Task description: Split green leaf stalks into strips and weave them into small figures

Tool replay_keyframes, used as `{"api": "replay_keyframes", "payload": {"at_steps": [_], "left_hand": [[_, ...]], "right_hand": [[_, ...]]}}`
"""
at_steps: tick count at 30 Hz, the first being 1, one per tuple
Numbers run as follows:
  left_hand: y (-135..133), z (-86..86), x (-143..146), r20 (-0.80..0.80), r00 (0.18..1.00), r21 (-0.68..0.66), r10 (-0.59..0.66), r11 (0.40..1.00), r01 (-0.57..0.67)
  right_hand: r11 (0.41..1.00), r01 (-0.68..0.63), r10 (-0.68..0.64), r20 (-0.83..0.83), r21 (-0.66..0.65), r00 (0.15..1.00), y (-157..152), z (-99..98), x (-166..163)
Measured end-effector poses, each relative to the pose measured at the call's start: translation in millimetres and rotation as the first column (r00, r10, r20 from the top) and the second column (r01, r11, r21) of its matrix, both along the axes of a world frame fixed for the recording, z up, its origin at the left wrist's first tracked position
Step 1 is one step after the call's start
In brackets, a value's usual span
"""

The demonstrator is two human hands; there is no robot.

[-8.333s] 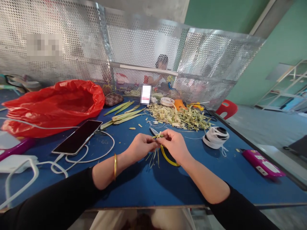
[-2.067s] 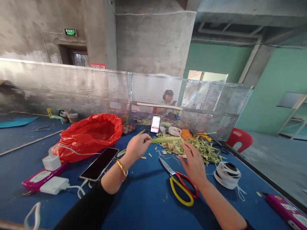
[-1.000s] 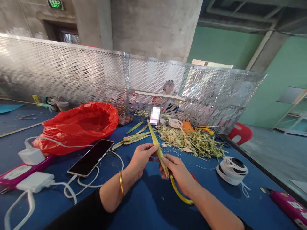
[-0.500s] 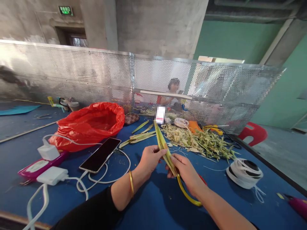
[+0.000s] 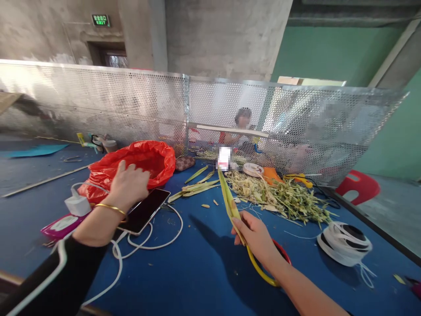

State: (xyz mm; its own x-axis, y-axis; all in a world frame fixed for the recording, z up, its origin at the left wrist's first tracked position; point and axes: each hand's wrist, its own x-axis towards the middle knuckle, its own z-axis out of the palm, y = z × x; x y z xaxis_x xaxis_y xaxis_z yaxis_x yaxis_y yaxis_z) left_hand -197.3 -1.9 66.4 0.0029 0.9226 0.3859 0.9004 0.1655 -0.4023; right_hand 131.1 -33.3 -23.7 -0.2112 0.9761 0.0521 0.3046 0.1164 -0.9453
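Note:
My left hand reaches over the near rim of a red plastic bag, its fingers apart and pointing into the opening. Nothing shows in that hand; the fingertips are partly lost against the bag. A gold bangle circles the left wrist. In my right hand a long yellow-green corn husk is pinched between thumb and fingers, its tip pointing away from me. Partly behind the right hand lies a ring, yellow on one side and red on the other; the husk's lower end meets it.
Husk strips lie beyond the phone and its white cables. A heap of shredded husk, a white tape roll and a white cord spool are to the right. A perforated metal screen stands behind, a person beyond it.
My left hand has let go of the husk and moved left to the red bag. The right hand keeps the husk in nearly the same place. Two small husk scraps now show on the table.

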Motion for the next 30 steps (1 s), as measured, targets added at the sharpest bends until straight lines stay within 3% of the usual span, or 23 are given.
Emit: {"api": "replay_keyframes", "payload": {"at_steps": [2,5,9,13,18,23,26,30], "left_hand": [[-11.9,-6.7,-21.6,-0.081,0.996,-0.038,0.041,0.998,-0.044],[-38.3,-25.5,-24.2,-0.19,0.981,-0.056,-0.039,0.998,0.029],[-68.9,-51.9,-11.8,-0.016,0.995,-0.069,-0.094,0.993,0.092],[-76.8,-59.6,-15.2,0.085,0.991,-0.035,-0.108,0.993,0.111],[-60.6,-44.9,-20.4,0.08,0.994,0.037,-0.074,0.997,0.072],[-26.6,-22.0,-10.6,0.111,0.993,0.118,0.045,0.991,-0.058],[-0.1,-12.4,-8.8,0.175,0.979,0.094,0.105,0.988,-0.123],[23.2,-12.4,-15.0,0.234,0.956,0.022,0.178,0.982,-0.188]], "right_hand": [[1.0,-0.019,0.018,0.019,0.023,1.0,-1.6,-0.8,-1.2],[0.999,-0.024,0.021,0.062,0.048,0.998,-3.2,-0.5,-1.3],[0.999,-0.015,0.011,0.089,0.046,0.996,-4.4,0.7,-0.8],[0.999,-0.026,0.022,0.134,0.024,0.991,-6.5,1.7,-2.0],[0.998,-0.034,0.025,0.156,0.05,0.987,-7.9,1.9,-2.5],[0.996,-0.041,0.029,0.16,0.073,0.987,-7.4,3.3,-2.3],[0.994,-0.039,0.023,0.156,0.098,0.987,-6.0,3.1,-2.0],[0.992,-0.026,0.007,0.147,0.125,0.989,-4.4,3.3,-0.6]]}}
